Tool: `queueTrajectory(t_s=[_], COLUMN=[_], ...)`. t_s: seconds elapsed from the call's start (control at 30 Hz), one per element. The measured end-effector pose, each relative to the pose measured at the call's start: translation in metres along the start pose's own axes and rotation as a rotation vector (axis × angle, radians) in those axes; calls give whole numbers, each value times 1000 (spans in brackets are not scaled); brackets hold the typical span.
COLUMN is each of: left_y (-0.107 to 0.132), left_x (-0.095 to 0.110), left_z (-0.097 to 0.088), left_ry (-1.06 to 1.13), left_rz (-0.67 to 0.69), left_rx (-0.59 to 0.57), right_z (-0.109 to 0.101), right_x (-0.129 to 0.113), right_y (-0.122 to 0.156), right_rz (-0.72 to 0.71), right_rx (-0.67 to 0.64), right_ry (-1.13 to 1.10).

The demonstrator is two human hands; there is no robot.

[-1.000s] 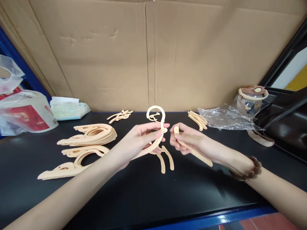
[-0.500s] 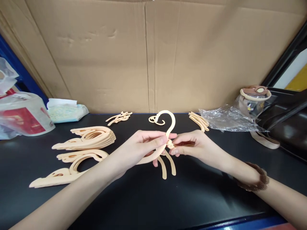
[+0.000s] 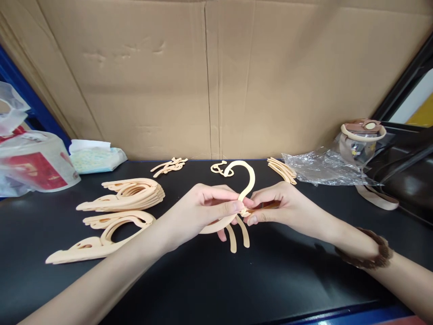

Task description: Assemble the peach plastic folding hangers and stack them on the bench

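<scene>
At the middle of the table, my left hand (image 3: 206,210) grips a cream plastic clothes hanger (image 3: 251,174) just under its hook, thumb on top. My right hand (image 3: 284,203) is closed on a slim cream hanger arm (image 3: 270,205), pressed to the joint at the hook's base. Fingers cover most of that joint. Two curved strips (image 3: 245,232) show below the hands; whether they lie on the table or hang from the hanger I cannot tell. To the left lie a stack of folded hangers (image 3: 135,196) and a nearer, smaller stack (image 3: 98,239), partly behind my left forearm.
Along the back lie small hook pieces (image 3: 169,166), curled pieces (image 3: 216,168) and loose strips (image 3: 281,170). Crumpled clear plastic (image 3: 321,167) and a strapped cup (image 3: 360,140) stand right. A wipes pack (image 3: 98,158) and a bagged tub (image 3: 43,162) stand left, before a cardboard wall (image 3: 152,90).
The hanger's hook has shifted slightly right and down, along with both hands. More of the hanger arm shows in my right hand. The stacks lie as before.
</scene>
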State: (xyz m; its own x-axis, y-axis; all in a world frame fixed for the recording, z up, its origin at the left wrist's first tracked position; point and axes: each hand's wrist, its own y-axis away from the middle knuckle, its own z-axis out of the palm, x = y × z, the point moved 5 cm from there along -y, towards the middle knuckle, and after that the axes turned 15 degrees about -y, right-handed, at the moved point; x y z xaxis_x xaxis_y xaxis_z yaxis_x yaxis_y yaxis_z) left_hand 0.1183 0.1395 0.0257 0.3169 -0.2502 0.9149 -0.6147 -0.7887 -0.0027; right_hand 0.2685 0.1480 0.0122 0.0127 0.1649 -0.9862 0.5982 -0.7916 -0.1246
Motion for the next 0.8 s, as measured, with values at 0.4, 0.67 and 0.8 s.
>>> queueTrajectory(t_s=[0.4,0.67,0.8], left_y=[1,2,3], left_x=[3,-10,-11], left_z=[-2,5,-3], left_ry=[-345,-572,-960], left_rz=[98,134,107], left_rx=[151,222,287], right_z=[1,-8,-24], right_x=[6,7,5], right_y=[-4,-9,-10], right_rz=[-19,51,23], right_rx=[49,173,309], right_ry=[55,22,34])
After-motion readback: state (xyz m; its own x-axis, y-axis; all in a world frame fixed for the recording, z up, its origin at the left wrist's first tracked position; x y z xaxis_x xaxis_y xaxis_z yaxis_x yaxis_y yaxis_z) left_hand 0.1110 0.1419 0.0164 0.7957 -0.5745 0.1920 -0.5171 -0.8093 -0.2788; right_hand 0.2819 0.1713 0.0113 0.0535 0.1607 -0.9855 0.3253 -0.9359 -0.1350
